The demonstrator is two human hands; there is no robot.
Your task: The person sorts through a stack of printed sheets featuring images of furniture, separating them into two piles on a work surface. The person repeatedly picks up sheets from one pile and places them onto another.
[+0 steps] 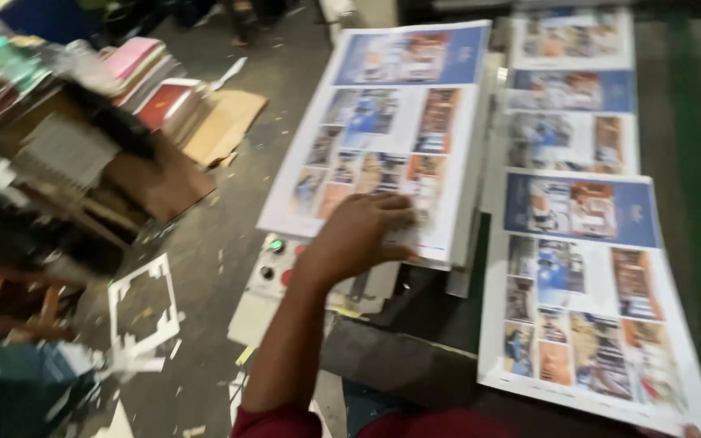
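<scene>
**Left hand on printed sheet stack, near corner**

I see the stack of printed sheets [391,122] lying flat on the machine table [415,308], its long axis running away from me and leaning slightly left toward the near end. Its blue banner end points away; the photo-grid end faces me.

The stack's left edge overhangs a control panel [273,264] with green and red buttons. To its right, just beside it, a second row of printed sheets [586,268] runs in the same direction; a narrow gap separates the two. Left of the table I see open floor littered with paper offcuts [144,312].

My left hand [359,235] rests palm-down on the stack's near edge, fingers spread and extended flat, gripping nothing. The forearm reaches up from the lower frame. Of my right hand, only a blurred trace shows at the bottom right corner; I cannot tell its finger state.
</scene>
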